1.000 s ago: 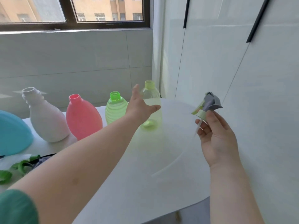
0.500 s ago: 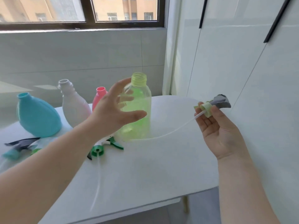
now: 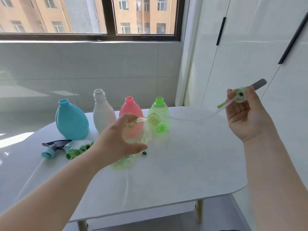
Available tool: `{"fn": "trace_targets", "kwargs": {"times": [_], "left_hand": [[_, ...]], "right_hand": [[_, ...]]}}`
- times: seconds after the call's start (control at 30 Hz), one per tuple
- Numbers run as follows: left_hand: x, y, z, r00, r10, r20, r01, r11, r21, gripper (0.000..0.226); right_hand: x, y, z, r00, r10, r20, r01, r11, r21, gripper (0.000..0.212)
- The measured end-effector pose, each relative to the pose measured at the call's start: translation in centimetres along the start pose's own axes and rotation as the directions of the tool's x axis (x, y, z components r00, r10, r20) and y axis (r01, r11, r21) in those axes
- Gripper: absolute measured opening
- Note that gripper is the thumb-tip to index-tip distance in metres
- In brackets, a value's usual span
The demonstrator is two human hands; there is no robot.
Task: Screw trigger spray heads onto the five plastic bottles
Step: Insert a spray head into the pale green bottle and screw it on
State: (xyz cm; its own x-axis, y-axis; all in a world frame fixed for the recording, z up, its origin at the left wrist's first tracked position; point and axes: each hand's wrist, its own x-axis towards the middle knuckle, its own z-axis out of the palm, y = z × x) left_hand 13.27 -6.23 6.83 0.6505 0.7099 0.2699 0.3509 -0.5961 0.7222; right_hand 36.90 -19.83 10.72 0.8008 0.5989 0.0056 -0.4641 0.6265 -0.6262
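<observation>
My left hand [image 3: 116,144] grips a clear yellow-green bottle [image 3: 138,139], lifted off the table and tilted with its neck up to the right. My right hand [image 3: 245,112] holds a grey and pale-green trigger spray head [image 3: 241,95] up at the right; its white dip tube [image 3: 191,116] curves left, and the tube's tip hangs a little right of the bottle's mouth. Behind stand a blue bottle [image 3: 71,120], a white bottle [image 3: 103,112], a pink bottle [image 3: 130,107] and a green ribbed bottle [image 3: 160,112], all with open necks.
Several loose spray heads lie on the white table [image 3: 191,164] at the left: a grey-blue one [image 3: 53,148] and green ones [image 3: 75,150]. A tiled wall and window are behind; white cabinet doors [image 3: 250,55] stand close on the right. The table's front edge is near.
My left hand closed on the yellow-green bottle, lifted it from the table and tipped it rightward. My right hand turned the spray head so its collar faces me.
</observation>
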Motion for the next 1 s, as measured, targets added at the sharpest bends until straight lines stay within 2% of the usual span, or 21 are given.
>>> {"fn": "trace_targets", "kwargs": {"times": [0.13,0.27,0.5,0.63,0.73,0.83,1.0], "left_hand": [[-0.6,0.3,-0.2,1.000,0.014,0.020,-0.015,1.000,0.018,0.065],[-0.8,0.5,-0.4,0.999,0.029,0.033,-0.030,0.999,0.044,0.065],[-1.4,0.5,0.3,0.998,0.038,0.057,-0.042,0.998,0.055,0.066],[-1.7,0.1,1.2,0.998,0.044,0.034,-0.042,0.996,-0.074,0.062],[-1.6,-0.1,2.4,0.999,0.043,0.013,-0.040,0.986,-0.161,0.062],[-1.2,0.1,3.9,0.999,0.034,-0.012,-0.036,0.966,-0.255,0.061],[-0.3,0.1,5.9,1.000,0.008,-0.017,-0.014,0.911,-0.411,0.060]], "right_hand": [[0.3,-0.9,0.8,1.000,-0.018,-0.022,0.015,0.993,-0.115,0.016],[0.5,-1.3,1.4,0.999,-0.042,0.016,0.045,0.966,-0.256,0.015],[-0.1,-0.7,2.6,0.991,-0.096,0.088,0.122,0.921,-0.371,0.013],[-1.5,0.5,3.6,0.970,-0.104,0.222,0.193,0.882,-0.430,0.012],[-2.8,1.7,4.3,0.920,-0.099,0.380,0.263,0.874,-0.408,0.014],[-3.4,3.6,4.7,0.868,-0.041,0.495,0.291,0.849,-0.441,0.013],[-3.1,6.9,2.8,0.799,0.119,0.589,0.314,0.753,-0.579,0.013]]}}
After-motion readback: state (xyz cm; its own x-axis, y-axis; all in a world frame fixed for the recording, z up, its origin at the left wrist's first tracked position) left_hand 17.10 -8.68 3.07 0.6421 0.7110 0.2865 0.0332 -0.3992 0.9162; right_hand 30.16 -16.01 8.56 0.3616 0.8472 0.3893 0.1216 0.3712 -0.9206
